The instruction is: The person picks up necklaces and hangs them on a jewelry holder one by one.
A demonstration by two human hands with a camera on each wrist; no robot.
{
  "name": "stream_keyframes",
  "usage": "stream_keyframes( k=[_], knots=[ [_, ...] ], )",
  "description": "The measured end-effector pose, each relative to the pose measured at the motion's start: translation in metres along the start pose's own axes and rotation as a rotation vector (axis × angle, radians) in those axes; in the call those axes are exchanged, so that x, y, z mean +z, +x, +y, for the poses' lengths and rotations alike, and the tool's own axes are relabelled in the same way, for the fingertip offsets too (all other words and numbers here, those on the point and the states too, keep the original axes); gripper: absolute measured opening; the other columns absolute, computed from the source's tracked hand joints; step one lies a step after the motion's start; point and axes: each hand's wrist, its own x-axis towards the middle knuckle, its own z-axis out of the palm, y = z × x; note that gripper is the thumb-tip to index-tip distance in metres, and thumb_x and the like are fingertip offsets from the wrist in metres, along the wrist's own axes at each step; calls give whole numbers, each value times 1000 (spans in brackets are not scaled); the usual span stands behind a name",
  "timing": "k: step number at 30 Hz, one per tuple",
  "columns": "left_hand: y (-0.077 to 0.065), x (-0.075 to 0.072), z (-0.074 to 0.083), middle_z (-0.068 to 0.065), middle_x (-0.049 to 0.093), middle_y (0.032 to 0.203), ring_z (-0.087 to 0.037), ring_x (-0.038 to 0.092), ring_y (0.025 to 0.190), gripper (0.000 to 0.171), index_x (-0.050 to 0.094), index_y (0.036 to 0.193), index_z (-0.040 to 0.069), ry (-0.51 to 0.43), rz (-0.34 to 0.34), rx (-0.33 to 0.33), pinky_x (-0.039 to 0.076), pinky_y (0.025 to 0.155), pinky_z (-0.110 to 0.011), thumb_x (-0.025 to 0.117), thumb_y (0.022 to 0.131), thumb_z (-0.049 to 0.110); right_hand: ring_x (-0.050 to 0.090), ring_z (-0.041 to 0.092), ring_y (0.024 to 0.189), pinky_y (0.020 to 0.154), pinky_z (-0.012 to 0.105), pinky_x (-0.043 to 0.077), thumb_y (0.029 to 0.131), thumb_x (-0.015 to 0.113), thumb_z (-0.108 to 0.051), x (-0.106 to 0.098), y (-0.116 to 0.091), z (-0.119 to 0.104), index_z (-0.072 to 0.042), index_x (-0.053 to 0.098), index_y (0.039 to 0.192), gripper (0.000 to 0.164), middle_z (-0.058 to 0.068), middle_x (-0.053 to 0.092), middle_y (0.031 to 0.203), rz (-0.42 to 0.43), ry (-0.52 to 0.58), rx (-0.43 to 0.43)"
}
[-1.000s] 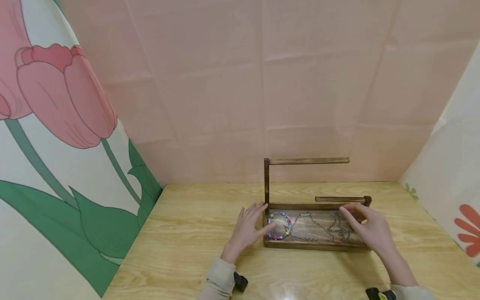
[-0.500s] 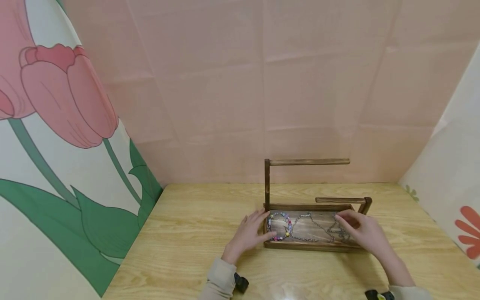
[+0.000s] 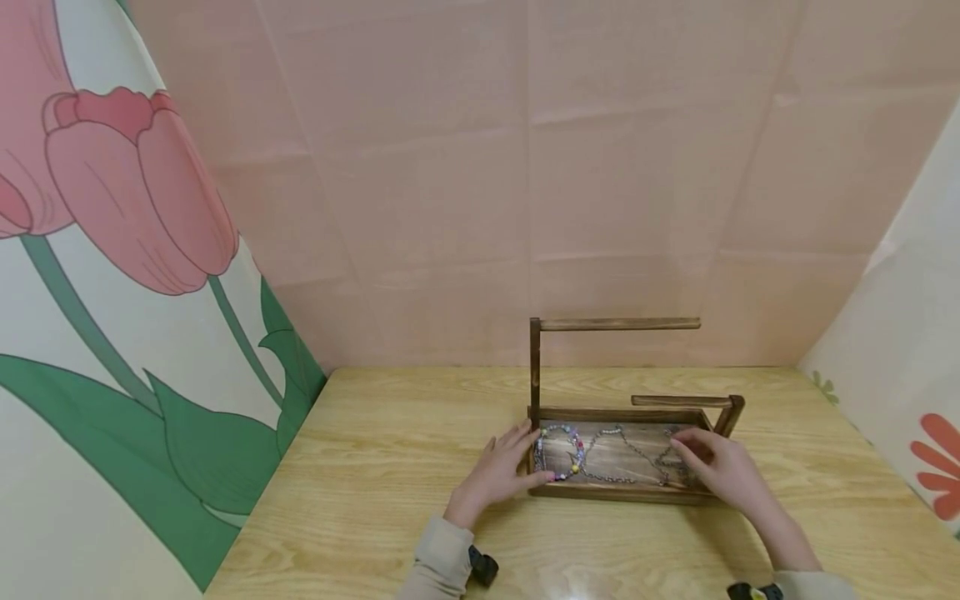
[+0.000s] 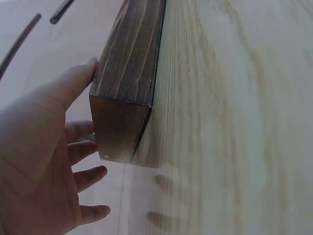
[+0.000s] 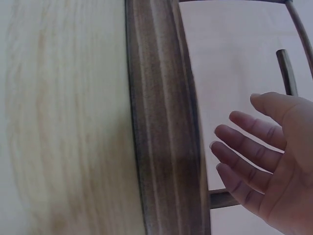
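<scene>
Covering the lower part of the head view, a wood-grain tabletop (image 3: 405, 425) is occupied right of centre by a dark wooden tray (image 3: 622, 493), with an upper bar (image 3: 618, 324) and a lower bar (image 3: 678, 401) mounted above it. The left hand (image 3: 495, 471) is placed at the tray's left end, fingers spread and slightly bent, thumb brought to the near rim; nothing is seen gripped. The right hand (image 3: 723, 467) is held over the right end, fingers loosely extended, thumb and forefinger slightly parted in the right wrist view, nothing visible between them. Inside the tray, a looped chain (image 3: 611, 479) is laid mid-floor, a bunched chain (image 3: 663, 461) is partly hidden by the right hand, and a beaded bracelet (image 3: 579, 447) is lodged at the left end. Step, as judged: the bunched chain is being adjusted. For the next move, a light fingertip pinch seems called for, the tray steadied by the left hand.
</scene>
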Motion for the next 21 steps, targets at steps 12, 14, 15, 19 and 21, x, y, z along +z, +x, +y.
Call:
stream_keyframes(
  k=[12,14,15,19,21],
  knots=[
    [-1,2,1,-1,13,156,-28,21,141,80,24,148,18,60,3,0,18,111,-58,43,86,65,49,-2,58,47,19,42,85,67,-13,10,-1,7,-3,68,95,14,-3,63,71,1,-19,-7],
    [-1,3,1,0,14,156,-29,21,140,80,24,148,18,73,6,-2,18,111,-58,44,86,65,48,-2,58,47,20,41,85,67,-14,11,-2,8,-4,69,95,14,-4,62,70,-4,-32,-5],
    [0,3,1,0,14,156,-29,20,141,80,24,148,18,79,5,-4,18,111,-58,44,86,65,47,-2,58,47,20,40,85,67,-14,12,-2,9,-4,69,95,14,-4,62,71,-6,-38,-8],
    [0,4,1,1,14,156,-28,20,141,81,23,148,19,101,2,-12,18,111,-58,44,86,66,44,-4,58,47,20,39,83,69,-11,16,-3,14,-3,69,92,12,-4,59,70,20,-58,-40],
    [0,4,1,1,13,156,-28,20,141,82,23,148,19,103,-4,-17,18,111,-58,42,85,67,44,-4,59,47,20,40,81,70,-10,18,-3,16,-3,69,90,11,-4,59,70,37,-68,-58]
  ],
)
